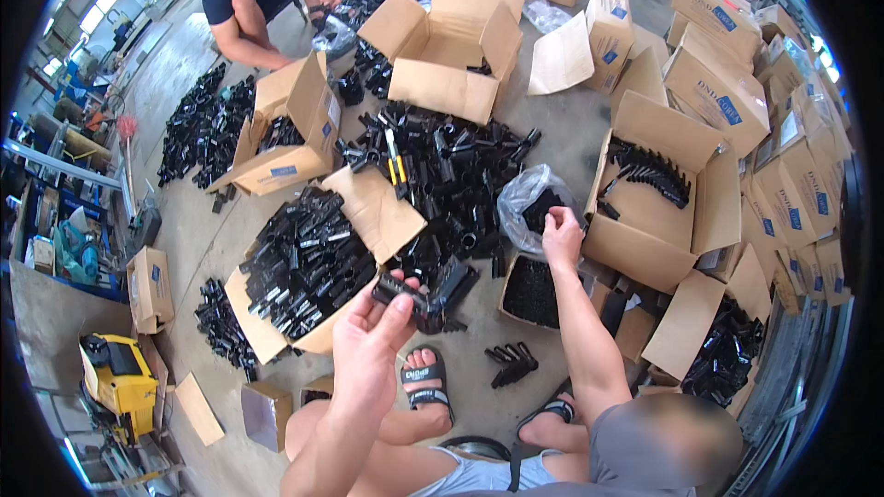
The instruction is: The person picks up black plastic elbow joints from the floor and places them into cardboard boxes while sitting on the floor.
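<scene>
My left hand point(366, 324) is closed around a short black tubular part point(402, 296), held above the pile near my feet. At the mouth of a clear plastic bag point(518, 223), my right hand point(562, 237) has its fingertips pinched together. Small black pieces point(545, 206) fill that bag, and whatever the fingers hold is hidden. Just below the bag stands an open carton point(506, 306) full of tiny black parts. Beyond my hands spreads a large heap of black tubular parts point(465, 170), with a yellow-handled tool point(397, 172) lying on it.
To the right, an open box point(635, 244) holds a row of black parts. Stacked cartons point(714, 83) rise behind it. A loaded box point(308, 262) lies left of my hands. Another person point(253, 9) crouches at the far left. A yellow machine point(120, 387) sits at lower left.
</scene>
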The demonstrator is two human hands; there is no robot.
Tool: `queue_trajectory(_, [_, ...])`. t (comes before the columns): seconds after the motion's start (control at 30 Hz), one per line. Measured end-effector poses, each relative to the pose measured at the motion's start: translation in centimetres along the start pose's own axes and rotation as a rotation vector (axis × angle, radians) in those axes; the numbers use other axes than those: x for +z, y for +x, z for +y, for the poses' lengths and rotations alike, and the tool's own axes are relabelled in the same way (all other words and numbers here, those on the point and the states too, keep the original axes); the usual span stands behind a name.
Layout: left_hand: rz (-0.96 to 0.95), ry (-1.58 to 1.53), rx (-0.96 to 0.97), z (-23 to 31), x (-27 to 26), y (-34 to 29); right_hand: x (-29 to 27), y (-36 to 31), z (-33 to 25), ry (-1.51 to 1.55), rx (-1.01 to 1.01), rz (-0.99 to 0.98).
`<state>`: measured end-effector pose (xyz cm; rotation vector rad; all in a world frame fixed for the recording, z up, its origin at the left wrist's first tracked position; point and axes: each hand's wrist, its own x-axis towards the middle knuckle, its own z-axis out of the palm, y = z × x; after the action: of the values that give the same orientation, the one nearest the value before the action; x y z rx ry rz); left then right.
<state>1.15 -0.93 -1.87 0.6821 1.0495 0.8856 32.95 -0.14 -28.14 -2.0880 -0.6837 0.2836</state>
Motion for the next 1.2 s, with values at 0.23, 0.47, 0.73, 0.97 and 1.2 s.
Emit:
queue_trajectory(0.23, [-0.101,-0.218,-0.114,0.3,-0.6,-0.1,-10.5,-15.7,-18.5,0.926,0.132,-0.236])
queue_trajectory(0.47, [-0.135,-0.285,-0.055,0.9,-0.8,-1.2,-11.9,-19.9,-23.5,0.845,-0.122,-0.219])
queue_trajectory(0.73, [-0.194,-0.316,-0.038,1.3,-1.1,-2.7,-13.1,-21.3,-24.1,0.847,-0.109,-0.177])
queue_trajectory(0.97, [-0.211,-0.235,0.079,1.2,-0.9,-3.4,-13.5,-21.6,-24.2,1.017,0.024,-0.240])
queue_trajectory(1.2, [-0.241,-0.199,0.156,0.7,-0.3,-4.2,-12.2,-22.0,-22.9,1.272,0.159,-0.320])
